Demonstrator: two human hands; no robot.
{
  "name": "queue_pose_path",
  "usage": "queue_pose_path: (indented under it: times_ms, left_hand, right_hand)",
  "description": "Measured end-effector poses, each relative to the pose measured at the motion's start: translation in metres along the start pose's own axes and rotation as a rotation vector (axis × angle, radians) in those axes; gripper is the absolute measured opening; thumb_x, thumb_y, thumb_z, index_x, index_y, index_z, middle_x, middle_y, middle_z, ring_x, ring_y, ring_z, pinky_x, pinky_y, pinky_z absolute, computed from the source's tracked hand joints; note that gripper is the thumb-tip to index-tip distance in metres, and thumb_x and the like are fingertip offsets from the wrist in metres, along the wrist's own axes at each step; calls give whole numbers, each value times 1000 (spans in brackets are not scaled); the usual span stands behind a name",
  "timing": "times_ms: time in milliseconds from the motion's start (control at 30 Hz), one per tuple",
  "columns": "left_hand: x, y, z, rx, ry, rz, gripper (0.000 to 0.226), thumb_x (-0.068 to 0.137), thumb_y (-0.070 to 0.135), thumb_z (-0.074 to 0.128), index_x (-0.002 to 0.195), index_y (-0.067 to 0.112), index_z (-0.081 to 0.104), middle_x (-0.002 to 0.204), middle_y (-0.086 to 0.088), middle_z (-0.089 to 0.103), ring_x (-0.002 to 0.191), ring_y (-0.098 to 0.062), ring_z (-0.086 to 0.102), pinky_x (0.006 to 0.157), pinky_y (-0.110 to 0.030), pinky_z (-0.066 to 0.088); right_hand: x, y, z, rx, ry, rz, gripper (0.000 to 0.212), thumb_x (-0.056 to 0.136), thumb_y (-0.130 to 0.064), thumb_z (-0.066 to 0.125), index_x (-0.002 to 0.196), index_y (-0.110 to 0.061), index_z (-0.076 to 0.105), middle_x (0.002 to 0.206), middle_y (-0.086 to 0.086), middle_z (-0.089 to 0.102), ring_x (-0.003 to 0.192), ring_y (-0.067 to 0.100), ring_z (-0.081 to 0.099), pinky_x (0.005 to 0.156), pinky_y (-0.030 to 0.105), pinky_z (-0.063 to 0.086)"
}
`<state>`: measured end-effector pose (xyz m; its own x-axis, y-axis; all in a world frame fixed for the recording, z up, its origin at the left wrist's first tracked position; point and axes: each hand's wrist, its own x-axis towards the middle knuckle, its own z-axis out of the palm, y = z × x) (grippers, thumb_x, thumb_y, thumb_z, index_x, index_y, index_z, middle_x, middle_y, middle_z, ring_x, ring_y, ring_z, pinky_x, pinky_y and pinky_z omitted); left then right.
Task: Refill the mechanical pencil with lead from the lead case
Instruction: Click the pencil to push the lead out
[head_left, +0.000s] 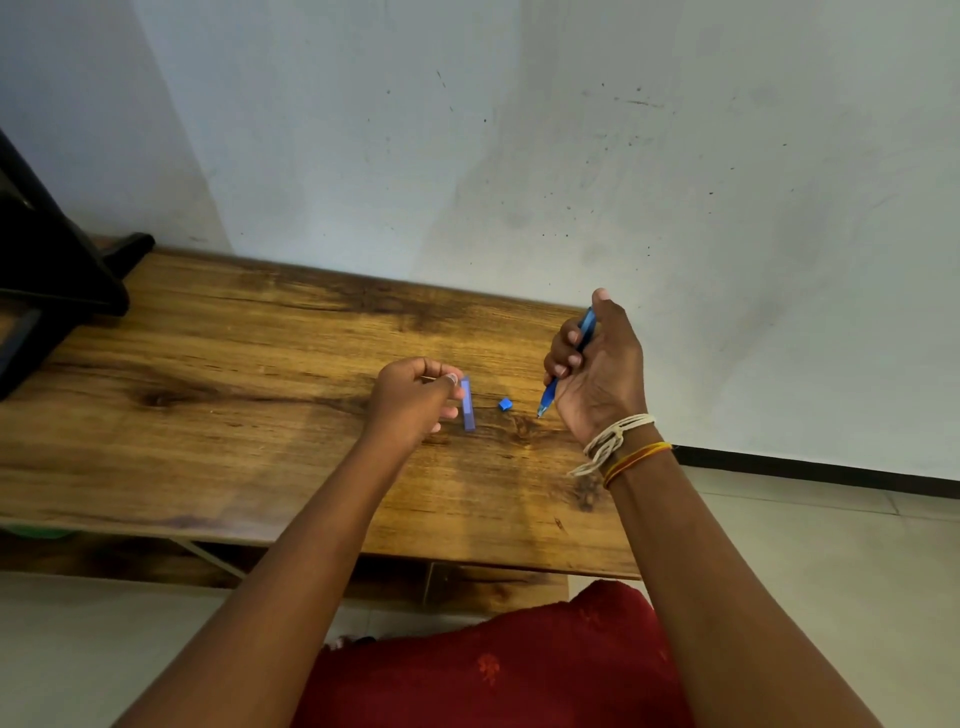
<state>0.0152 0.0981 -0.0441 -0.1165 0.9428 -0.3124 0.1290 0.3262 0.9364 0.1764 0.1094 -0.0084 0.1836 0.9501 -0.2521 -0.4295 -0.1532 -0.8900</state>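
Observation:
My right hand (592, 364) grips a blue mechanical pencil (548, 397) in a fist, tip pointing down toward the wooden table (234, 415) and thumb pressing its top end. My left hand (413, 397) pinches a thin lead between thumb and forefinger; the lead shows as a fine line at the fingertips. Just right of that hand the translucent blue lead case (468, 405) lies on the table, apart from the fingers. A small blue cap (504, 404) lies between the case and the pencil tip.
A black stand (57, 270) occupies the table's far left corner. A whitish wall (519, 156) rises right behind the table. Tiled floor (831, 545) lies to the right, and my red-clothed knee (519, 665) is below the table's front edge.

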Motion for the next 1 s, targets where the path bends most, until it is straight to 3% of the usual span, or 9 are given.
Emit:
queue_pose_path:
  times_ms: [700, 1000]
  left_hand:
    - [1, -2, -7, 6, -2, -5, 13, 91, 17, 56, 92, 15, 69, 85, -1, 74, 66, -13, 65, 66, -29, 50]
    - [-2, -2, -10, 0, -21, -9, 12, 91, 16, 57, 86, 18, 67, 81, -1, 73, 65, -12, 65, 67, -29, 51]
  right_hand:
    - [-5, 2, 9, 45, 14, 13, 51, 95, -53, 39, 61, -15, 41, 56, 0, 24, 52, 13, 25, 57, 29, 26]
    - [-7, 3, 12, 43, -19, 8, 51, 95, -52, 40, 60, -16, 41, 53, -1, 26, 51, 13, 26, 57, 29, 27]
